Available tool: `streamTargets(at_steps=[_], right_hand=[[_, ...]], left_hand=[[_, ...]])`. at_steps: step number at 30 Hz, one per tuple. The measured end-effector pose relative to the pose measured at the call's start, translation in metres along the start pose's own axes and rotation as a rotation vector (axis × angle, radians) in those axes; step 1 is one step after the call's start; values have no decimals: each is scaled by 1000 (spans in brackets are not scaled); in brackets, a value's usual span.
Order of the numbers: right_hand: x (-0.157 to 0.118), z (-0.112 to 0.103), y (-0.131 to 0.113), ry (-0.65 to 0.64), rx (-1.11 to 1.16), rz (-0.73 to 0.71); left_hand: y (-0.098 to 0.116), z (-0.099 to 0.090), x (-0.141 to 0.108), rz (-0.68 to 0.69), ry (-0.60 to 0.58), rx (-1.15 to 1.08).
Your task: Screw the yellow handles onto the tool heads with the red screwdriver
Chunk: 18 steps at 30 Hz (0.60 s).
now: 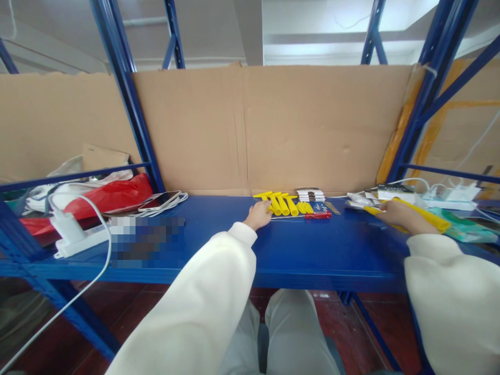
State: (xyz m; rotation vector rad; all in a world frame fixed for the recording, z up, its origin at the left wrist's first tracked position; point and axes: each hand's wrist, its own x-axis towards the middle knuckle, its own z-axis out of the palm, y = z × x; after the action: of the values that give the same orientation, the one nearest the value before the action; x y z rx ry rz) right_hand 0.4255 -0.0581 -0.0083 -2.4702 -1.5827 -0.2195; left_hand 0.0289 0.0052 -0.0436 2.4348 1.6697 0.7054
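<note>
Several yellow T-shaped plastic pieces (284,204) with round tubular ends lie side by side at the back of the blue shelf. My left hand (258,214) is at the left end of this row, its fingers curled over the leftmost piece and hiding most of it. Next to the row are small yellow parts (304,208) and a red-handled screwdriver (318,215). At the far right my right hand (404,216) reaches among yellow packaging (435,220), its fingers bent down and closed. What lies between those fingers is too small and blurred to make out.
Striped white packs (310,195) stand behind the screwdriver. A power strip (449,200) and a green plastic bag (469,226) crowd the right end. On the left are a red bag (111,195), a phone (160,201) and a white charger (68,226). Cardboard (312,125) closes the back.
</note>
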Motion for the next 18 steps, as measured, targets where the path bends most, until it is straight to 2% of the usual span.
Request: streamTargets(at_steps=[1,4,8,11,14,16,18], right_hand=[[-3,-8,-7,-21,5,4],[-14,-32,-35,41,77,-20],[-32,-60,-82,158,184,-61],[-38,-72,-118,270,321,-116],[-40,-69,-153,420,461,-216],[-41,-55,-176,501,546,-277],[-45,-33,-196,512,601,-300]], left_hand=[[-1,0,1,-6,22,-11],[-3,3,4,12,111,-75],[-6,6,8,96,226,-200],[-7,7,10,108,296,-289],[-9,9,11,85,348,-383],[-10,10,12,70,370,-449],[-11,11,13,47,390,-497]])
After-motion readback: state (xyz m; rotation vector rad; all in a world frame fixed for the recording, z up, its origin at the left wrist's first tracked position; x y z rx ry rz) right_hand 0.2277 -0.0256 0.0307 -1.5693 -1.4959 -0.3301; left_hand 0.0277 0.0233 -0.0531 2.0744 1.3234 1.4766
